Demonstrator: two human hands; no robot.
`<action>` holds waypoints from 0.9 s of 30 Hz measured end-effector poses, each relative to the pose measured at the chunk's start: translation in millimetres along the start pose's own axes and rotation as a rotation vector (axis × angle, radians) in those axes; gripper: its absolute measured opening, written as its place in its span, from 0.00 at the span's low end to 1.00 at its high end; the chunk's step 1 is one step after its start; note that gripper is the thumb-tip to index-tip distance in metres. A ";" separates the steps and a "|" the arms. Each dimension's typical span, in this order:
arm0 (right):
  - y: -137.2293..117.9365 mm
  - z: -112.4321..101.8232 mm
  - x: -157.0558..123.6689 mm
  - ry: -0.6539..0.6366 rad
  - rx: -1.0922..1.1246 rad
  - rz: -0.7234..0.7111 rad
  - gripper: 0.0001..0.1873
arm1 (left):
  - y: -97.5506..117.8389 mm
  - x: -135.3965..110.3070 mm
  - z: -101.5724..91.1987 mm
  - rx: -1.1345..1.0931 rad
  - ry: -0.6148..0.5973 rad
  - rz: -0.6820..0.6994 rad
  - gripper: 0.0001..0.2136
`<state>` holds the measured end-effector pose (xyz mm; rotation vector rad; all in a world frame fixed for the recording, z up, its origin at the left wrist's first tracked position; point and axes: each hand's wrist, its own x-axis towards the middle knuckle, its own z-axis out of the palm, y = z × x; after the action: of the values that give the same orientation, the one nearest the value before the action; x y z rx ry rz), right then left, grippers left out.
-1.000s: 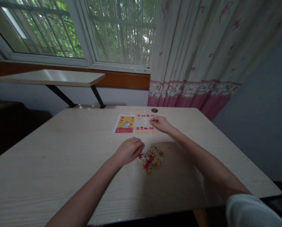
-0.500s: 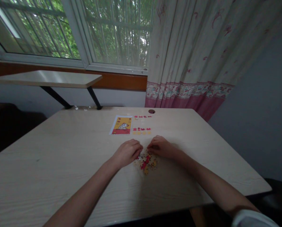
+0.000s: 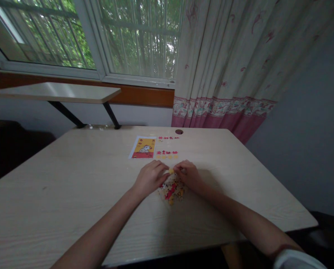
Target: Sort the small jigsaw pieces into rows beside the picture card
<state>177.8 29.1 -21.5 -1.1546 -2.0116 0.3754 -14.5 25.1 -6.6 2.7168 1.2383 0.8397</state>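
Observation:
A small yellow jigsaw puzzle piece is held up between the fingertips of my two hands, just over the far side of a loose heap of puzzle pieces. The heap mixes red, yellow and pale pieces. My left hand grips the yellow piece from the left, its fingers curled. From the right, my right hand pinches the same piece. Beyond my hands lie a row of yellow pieces and a row of red pieces, with another row of red pieces farther back.
A printed picture sheet showing a white bird on yellow and red lies left of the rows. The wooden table has a round cable hole at its back edge. A raised shelf stands at the back left, and a curtain hangs behind.
My hands have come closer together and slightly away from me. A yellow puzzle piece now shows between their fingertips. The rows and the picture sheet stay in place.

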 end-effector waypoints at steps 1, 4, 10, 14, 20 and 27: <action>-1.2 0.6 -0.1 0.004 0.012 0.017 0.09 | -0.2 -0.2 -0.1 -0.012 0.027 0.003 0.07; -3.4 1.7 -0.2 -0.002 0.027 0.073 0.08 | -0.4 -0.8 -0.5 -0.034 0.059 0.034 0.08; -5.8 1.4 -0.1 -0.020 0.006 0.113 0.08 | -0.3 -2.3 -0.4 -0.057 0.067 0.053 0.08; -6.4 -3.2 -0.9 0.006 -0.051 0.055 0.08 | -1.2 -3.2 -3.2 -0.101 0.070 0.028 0.09; -2.7 -6.0 -3.0 -0.014 -0.103 -0.031 0.06 | -1.4 -3.4 -6.1 -0.143 0.096 -0.001 0.09; 1.0 -10.9 -1.7 0.055 -0.129 -0.076 0.05 | -4.3 -3.9 -4.8 -0.123 0.073 -0.018 0.13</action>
<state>187.0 26.9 -15.7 -1.1499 -2.0497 0.1755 -21.9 24.4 -5.4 2.5967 1.1797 0.9863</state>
